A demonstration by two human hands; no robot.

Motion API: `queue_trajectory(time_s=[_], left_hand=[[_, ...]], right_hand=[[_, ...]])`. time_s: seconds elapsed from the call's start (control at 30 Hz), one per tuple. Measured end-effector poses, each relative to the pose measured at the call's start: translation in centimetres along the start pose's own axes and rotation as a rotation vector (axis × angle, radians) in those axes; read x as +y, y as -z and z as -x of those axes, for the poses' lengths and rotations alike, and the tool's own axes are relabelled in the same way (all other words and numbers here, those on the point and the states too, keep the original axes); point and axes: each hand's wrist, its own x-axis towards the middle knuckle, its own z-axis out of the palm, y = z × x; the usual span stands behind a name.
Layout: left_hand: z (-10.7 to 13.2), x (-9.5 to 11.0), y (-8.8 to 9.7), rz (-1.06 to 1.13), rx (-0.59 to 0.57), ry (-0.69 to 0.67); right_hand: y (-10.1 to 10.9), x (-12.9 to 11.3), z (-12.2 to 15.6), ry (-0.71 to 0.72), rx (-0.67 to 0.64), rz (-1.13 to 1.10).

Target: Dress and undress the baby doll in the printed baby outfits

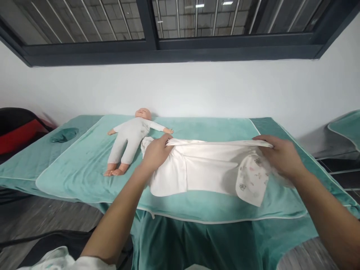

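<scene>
A white baby swaddle cloth (209, 168) is stretched between my two hands above the green bed cover, its top edge pulled nearly straight. My left hand (158, 153) pinches that edge at one end. At the other end, my right hand (279, 153) grips it between thumb and fingers. A flap with a small printed pattern (252, 180) hangs near my right hand. To the left of the cloth lies a baby doll (129, 135) on its back, arms spread, dressed in a pale grey-white suit.
The massage bed (73, 172) has a green velvet cover with pale piping and a face hole (64, 135) at its left end. Behind it stand a white wall (197, 90) and a dark-framed window (180, 52). A black and red object (21, 133) is at far left.
</scene>
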Motion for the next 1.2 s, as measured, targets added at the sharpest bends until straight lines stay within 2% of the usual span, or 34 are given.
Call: queue_trajectory(time_s=[0.1,0.2,0.27,0.3,0.37,0.43,0.5,0.6,0.7,0.83,0.93,1.0,1.03,1.1,1.2], left_hand=[[-2.8,-0.3,-1.4,-0.175,-0.067,0.093],[-4.0,-0.4,-5.9,-0.283,-0.021,0.148],[-3.3,-0.3,-9.9,-0.319,0.036,0.068],[-2.6,-0.2,-12.0,-0.277,0.009,-0.024],[-1.2,-0.1,-15.5,-0.152,-0.052,-0.164],[-0.4,-0.1,-17.7,-0.107,-0.082,-0.210],[-0.5,-0.1,-18.5,-0.128,-0.101,-0.185],[-2.0,-0.2,-18.8,-0.171,-0.103,-0.115],[-3.2,-0.3,-19.5,-0.190,-0.070,-0.061],[-3.1,-0.6,-20.7,-0.172,-0.019,-0.086],[-2.7,-0.9,-20.7,-0.104,0.049,-0.102],[-2.5,-1.0,-20.4,-0.066,0.094,-0.084],[-2.5,-0.9,-20.3,-0.055,0.105,-0.073],[-2.6,-0.9,-20.1,-0.052,0.105,-0.057],[-2.6,-0.8,-20.2,-0.066,0.089,-0.058]], right_hand=[[-3.0,0.0,-2.7,-0.043,-0.169,0.159],[-7.9,-0.9,-3.8,-0.066,-0.180,0.310],[-11.8,-2.1,-2.8,0.032,-0.149,0.287],[-13.6,-2.7,-1.9,0.133,-0.196,0.213],[-16.8,-3.6,0.1,0.179,-0.243,0.176],[-18.9,-3.7,1.5,0.127,-0.231,0.176],[-19.9,-3.1,2.0,0.039,-0.188,0.186],[-19.8,-1.3,1.4,-0.051,-0.127,0.178],[-18.8,0.7,0.4,-0.068,-0.099,0.094],[-16.3,3.8,-0.8,-0.172,0.006,-0.040],[-13.8,7.1,-1.3,-0.303,0.173,-0.080],[-12.5,9.5,-1.0,-0.342,0.224,-0.085],[-12.0,10.6,-0.7,-0.342,0.200,-0.064],[-11.3,12.3,0.4,-0.313,0.070,0.032],[-10.7,13.3,1.7,-0.323,-0.118,0.163]])
